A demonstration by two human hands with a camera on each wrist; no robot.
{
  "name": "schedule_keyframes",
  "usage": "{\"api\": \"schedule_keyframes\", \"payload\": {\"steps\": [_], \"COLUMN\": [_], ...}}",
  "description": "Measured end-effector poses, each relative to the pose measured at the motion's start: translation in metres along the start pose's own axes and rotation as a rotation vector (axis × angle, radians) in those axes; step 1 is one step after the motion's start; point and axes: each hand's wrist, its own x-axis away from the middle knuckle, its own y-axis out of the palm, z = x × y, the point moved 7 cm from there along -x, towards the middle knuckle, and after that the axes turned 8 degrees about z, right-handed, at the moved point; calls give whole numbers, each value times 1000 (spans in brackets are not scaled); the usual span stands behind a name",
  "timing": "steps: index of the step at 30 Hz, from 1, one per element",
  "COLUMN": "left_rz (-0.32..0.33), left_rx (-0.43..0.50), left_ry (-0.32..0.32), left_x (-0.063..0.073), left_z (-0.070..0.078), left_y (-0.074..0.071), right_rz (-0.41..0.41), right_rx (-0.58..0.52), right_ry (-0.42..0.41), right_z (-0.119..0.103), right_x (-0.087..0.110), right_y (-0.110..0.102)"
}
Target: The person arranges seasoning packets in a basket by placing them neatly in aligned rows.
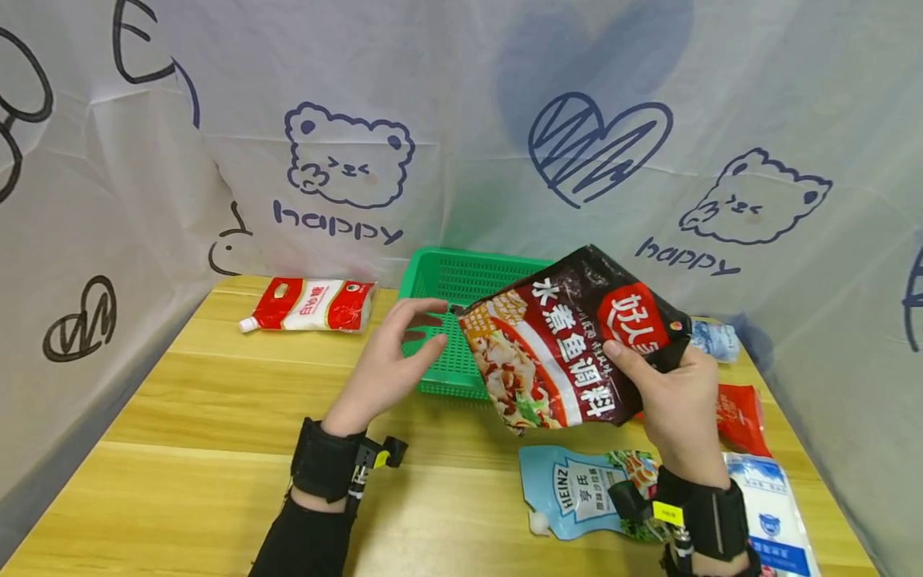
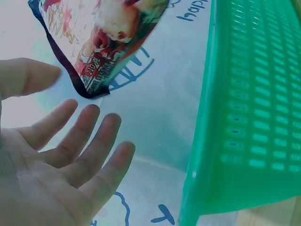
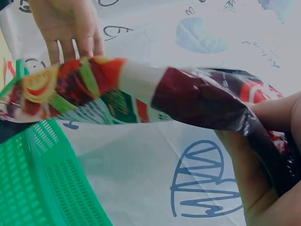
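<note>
Maroon packet slants lengthwise down leftward, right fingers pinching it, left fingers spread.

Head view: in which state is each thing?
Dark seasoning packet: held up, tilted.
Right hand: grips packet.
Left hand: open, empty.
Green basket: upright, partly hidden.
Red-white pouch: lying, capped.
Heinz pouch: lying, capped.
Red packet: lying, partly hidden.
White bag: lying, partly hidden.
Pale blue packet: partly hidden.
</note>
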Motion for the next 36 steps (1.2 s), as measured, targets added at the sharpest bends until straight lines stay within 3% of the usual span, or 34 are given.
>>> {"api": "schedule_keyframes", "payload": {"steps": [6, 10, 15, 22, 36], "left_rz": [-73, -186, -304, -334, -324], "left_rx": [-206, -359, -479, -520, -527], "left_ry": [22, -4, -5, 9, 16], "left_x": [0, 5, 12, 13, 14], "left_z": [-10, -18, -24, -24, -26], "left_y": [10, 20, 32, 35, 35], "right_rz": [124, 148, 187, 212, 151], "right_rx": [-51, -75, -67, -26, 345], "right_ry": [-25, -54, -63, -31, 96], "right_z": [-1, 1, 3, 11, 33], "right_x": [-16, -29, -39, -52, -76], "right_y": [-4, -4, -7, -9, -12]}}
